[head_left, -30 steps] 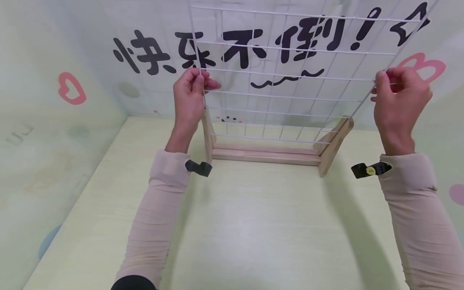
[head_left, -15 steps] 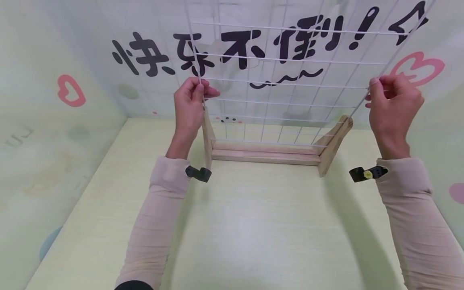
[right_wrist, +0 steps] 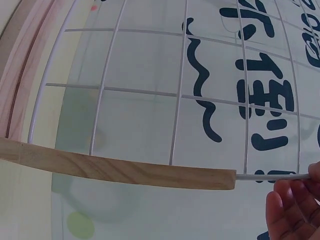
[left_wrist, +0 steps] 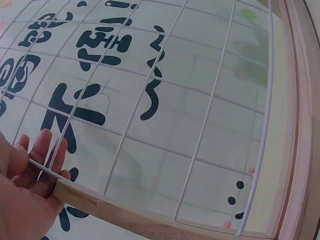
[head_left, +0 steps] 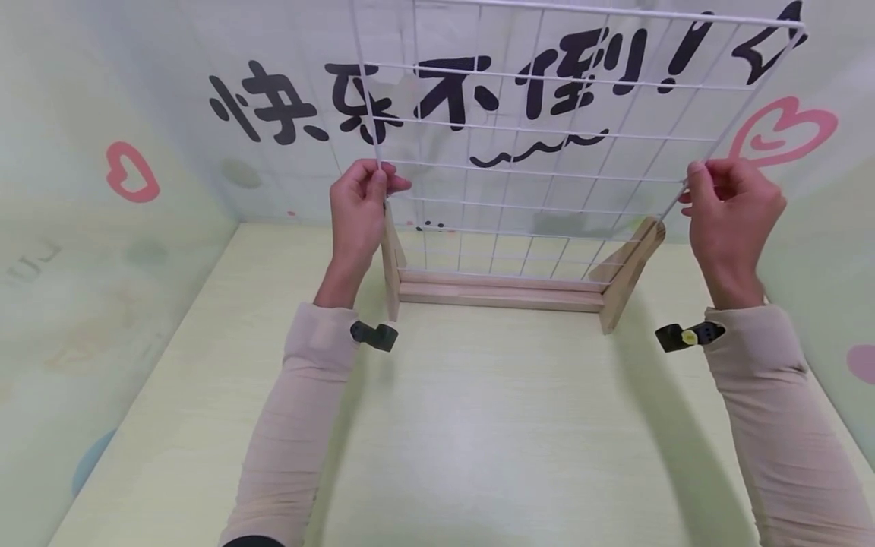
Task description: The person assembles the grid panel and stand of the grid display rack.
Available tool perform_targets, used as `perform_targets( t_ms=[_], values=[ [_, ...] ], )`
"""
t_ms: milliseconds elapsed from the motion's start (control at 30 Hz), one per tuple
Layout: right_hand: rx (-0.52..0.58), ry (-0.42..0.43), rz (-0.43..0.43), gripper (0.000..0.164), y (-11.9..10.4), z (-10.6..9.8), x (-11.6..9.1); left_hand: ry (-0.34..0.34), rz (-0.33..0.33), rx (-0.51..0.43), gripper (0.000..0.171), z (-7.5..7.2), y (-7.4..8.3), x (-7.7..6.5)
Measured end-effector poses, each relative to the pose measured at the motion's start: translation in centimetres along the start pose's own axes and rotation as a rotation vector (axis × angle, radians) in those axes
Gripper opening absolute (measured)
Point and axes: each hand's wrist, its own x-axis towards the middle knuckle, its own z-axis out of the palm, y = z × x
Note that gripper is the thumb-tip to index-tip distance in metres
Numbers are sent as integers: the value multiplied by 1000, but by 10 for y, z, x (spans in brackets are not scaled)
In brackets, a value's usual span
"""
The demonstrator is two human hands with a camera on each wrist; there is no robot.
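Note:
A white wire grid panel (head_left: 505,178) stands between the two side pieces of a wooden stand (head_left: 502,296). My left hand (head_left: 358,205) pinches the panel's left edge wire just above the left side piece (left_wrist: 115,212). On the opposite edge, my right hand (head_left: 734,209) pinches the wire between thumb and fingers, above the right side piece (right_wrist: 150,172). The panel's lower edge is close above the stand's grooved bottom bar (right_wrist: 25,75); whether it touches the groove I cannot tell. In the head view the panel's top left corner lies outside the picture.
The stand rests on a pale yellow-green table (head_left: 478,425). Behind it hangs a light backdrop (head_left: 273,175) with large black characters and pink hearts. A patterned side wall (head_left: 68,251) borders the table on the left. Dark camera straps sit at both cuffs.
Both hands have moved down with the wire grid panel, which slid lower between the side pieces. Its top edge has come into the head view. The stand has stayed put.

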Motion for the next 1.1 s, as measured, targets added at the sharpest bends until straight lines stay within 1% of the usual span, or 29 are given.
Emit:
perform_targets(
  t_ms=[133, 267, 333, 400, 600, 700, 833, 1000, 1100],
  values=[
    [-5, -2, -2, 25, 1, 0, -3, 20, -1, 67, 12, 0, -2, 0],
    [-18, -9, 10, 28, -8, -2, -13, 52, -9, 170, 14, -2, -9, -2],
    [-32, -13, 13, 30, -10, -2, -16, 63, -20, 197, 14, -2, -11, -4],
    [-48, -15, 6, 30, -6, -2, -17, 67, -21, 199, 14, -3, -12, -5],
    [-60, -31, 1, 30, 15, 2, -14, 68, 13, 191, 12, -6, -14, -7],
    [-57, -46, -7, 30, 20, 4, -15, 72, 7, 205, 12, -9, -16, -10],
    [-57, -61, -30, 30, 21, 5, -18, 65, -21, 217, 13, -11, -20, -14],
    [-37, -65, -43, 30, 16, 3, -17, 45, -56, 204, 15, -10, -22, -15],
    [-30, -65, -39, 30, 15, 1, -15, 37, -57, 207, 16, -9, -21, -14]
  ],
)
